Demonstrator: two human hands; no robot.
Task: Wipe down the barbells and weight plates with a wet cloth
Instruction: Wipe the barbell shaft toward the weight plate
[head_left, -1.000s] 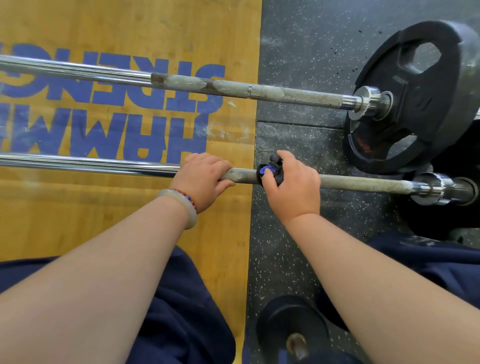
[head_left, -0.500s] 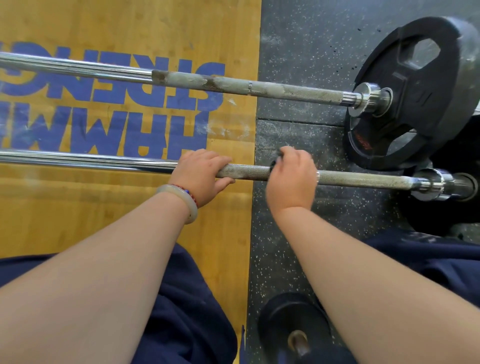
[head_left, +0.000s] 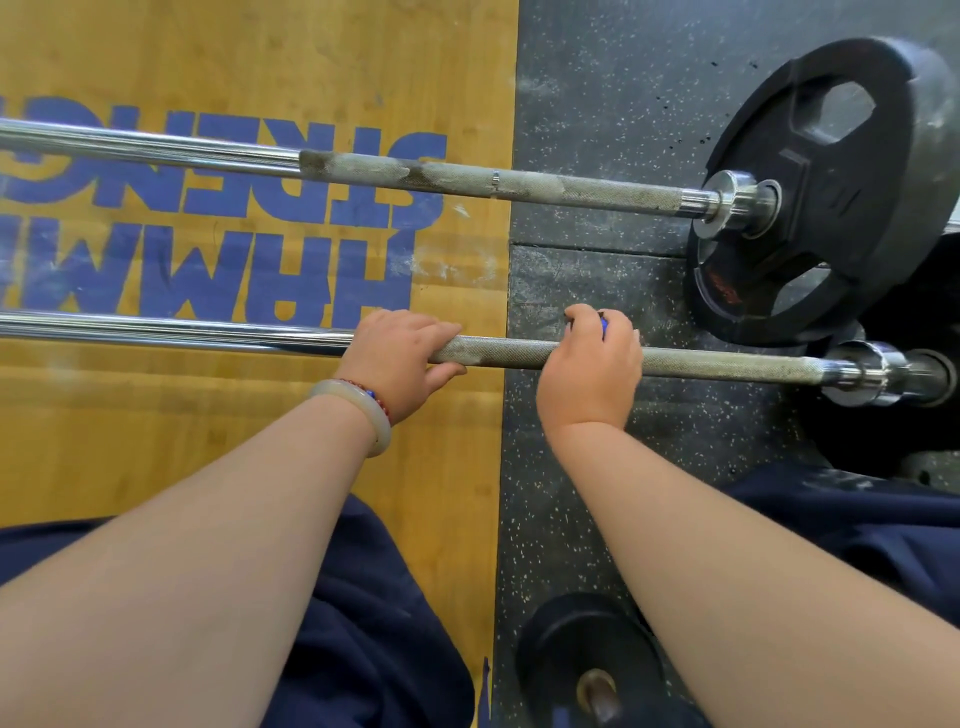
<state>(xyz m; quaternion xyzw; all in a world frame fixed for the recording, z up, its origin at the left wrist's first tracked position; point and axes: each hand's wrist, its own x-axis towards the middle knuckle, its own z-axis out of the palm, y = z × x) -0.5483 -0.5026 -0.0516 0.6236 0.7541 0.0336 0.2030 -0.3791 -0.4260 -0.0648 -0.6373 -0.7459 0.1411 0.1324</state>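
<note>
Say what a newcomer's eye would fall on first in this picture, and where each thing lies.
First, the two bare hands in the middle: the left hand and the right hand both grip the near barbell. Next, the big black weight plate at the upper right, on the end of the far barbell. Then the bold blue lettering on the wooden platform, left.

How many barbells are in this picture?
2. The far barbell crosses the top and bears a plate. The near barbell lies below it. More may be out of view.
</note>
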